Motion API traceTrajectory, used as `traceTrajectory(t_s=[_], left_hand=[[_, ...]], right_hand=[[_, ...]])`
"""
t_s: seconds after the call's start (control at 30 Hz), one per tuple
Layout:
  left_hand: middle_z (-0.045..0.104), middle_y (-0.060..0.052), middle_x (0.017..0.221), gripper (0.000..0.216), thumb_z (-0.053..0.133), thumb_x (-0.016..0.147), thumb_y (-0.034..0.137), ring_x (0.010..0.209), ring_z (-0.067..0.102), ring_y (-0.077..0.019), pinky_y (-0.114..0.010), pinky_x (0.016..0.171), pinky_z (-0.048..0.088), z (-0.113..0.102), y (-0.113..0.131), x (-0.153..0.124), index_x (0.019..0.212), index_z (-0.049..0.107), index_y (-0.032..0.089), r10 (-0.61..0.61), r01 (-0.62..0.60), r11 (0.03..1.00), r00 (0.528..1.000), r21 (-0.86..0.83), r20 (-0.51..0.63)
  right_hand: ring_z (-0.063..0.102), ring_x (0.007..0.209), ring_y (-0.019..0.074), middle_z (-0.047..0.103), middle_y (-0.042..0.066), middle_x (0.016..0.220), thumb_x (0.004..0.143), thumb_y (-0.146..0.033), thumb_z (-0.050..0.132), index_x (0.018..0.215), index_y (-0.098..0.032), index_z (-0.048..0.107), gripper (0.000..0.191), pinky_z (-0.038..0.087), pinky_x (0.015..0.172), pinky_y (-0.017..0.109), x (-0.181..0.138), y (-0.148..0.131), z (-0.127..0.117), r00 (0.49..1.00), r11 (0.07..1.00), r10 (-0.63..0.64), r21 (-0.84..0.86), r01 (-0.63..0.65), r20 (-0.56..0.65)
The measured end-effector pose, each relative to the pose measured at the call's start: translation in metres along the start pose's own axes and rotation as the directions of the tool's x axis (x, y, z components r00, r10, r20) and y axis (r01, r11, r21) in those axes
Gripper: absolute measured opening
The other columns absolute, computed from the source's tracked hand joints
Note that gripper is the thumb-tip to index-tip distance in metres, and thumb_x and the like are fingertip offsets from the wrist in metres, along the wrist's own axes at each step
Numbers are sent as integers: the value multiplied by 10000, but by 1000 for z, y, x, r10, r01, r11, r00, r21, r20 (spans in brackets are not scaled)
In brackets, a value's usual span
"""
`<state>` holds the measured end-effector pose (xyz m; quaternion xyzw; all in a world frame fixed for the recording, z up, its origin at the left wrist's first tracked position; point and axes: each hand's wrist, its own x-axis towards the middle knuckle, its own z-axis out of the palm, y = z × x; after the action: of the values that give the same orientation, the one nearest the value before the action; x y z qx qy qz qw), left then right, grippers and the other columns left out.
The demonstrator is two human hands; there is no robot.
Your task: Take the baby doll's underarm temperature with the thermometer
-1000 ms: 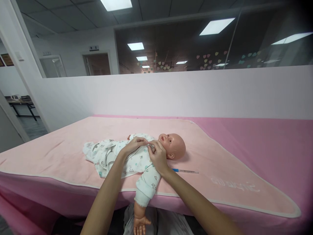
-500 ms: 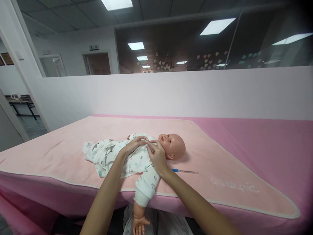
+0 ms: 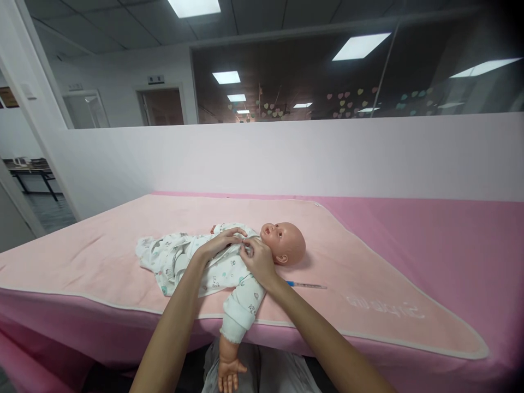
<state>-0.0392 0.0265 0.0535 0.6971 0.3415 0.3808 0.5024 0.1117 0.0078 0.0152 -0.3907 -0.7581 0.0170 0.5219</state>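
Observation:
A baby doll [image 3: 286, 243] in a white printed romper [image 3: 186, 259] lies on its back on a pale pink blanket [image 3: 368, 273], head to the right. My left hand [image 3: 219, 243] rests on the doll's chest, fingers curled on the cloth near the collar. My right hand [image 3: 257, 261] is pinched on the romper's collar just below the chin. One doll arm [image 3: 235, 322] hangs over the front edge of the table.
A thin thermometer with a blue end [image 3: 306, 285] lies on the blanket right of my right wrist. A pink sheet [image 3: 450, 234] covers the table. Behind runs a white partition wall [image 3: 286, 158]; a doorway opens at far left.
My hands stay at the doll's collar, with the fingers shifting slightly on the cloth. The view has drifted a little, so the doll sits slightly further left.

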Motion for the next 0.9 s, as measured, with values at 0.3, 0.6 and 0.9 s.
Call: traceTrajectory(t_s=[0.3, 0.6, 0.9], left_hand=[[616, -35, 811, 363, 611, 693, 292, 693, 513, -115, -226, 638, 376, -12, -1, -11, 1030, 583, 159, -104, 93, 991, 989, -100, -104], [631, -33, 784, 193, 676, 659, 268, 743, 532, -131, -241, 704, 389, -28, -9, -36, 808, 677, 146, -20, 20, 1000, 999, -6, -51], [650, -60, 805, 154, 666, 650, 250, 784, 557, -168, -267, 731, 411, -26, -16, -32, 742, 679, 127, 80, -66, 993, 986, 96, -149]], right_hand=[[553, 594, 144, 631, 20, 675, 694, -148, 470, 777, -175, 616, 170, 413, 563, 236, -1, 3, 3, 998, 997, 32, -68, -36, -56], [571, 602, 146, 645, 74, 944, 720, -79, 434, 872, -202, 601, 258, 348, 484, 234, 16, -20, 8, 952, 898, -231, -332, 288, 202], [525, 590, 122, 617, 11, 723, 652, -76, 430, 731, -189, 573, 199, 356, 531, 212, 20, -13, 12, 973, 981, -191, -15, 194, 133]])
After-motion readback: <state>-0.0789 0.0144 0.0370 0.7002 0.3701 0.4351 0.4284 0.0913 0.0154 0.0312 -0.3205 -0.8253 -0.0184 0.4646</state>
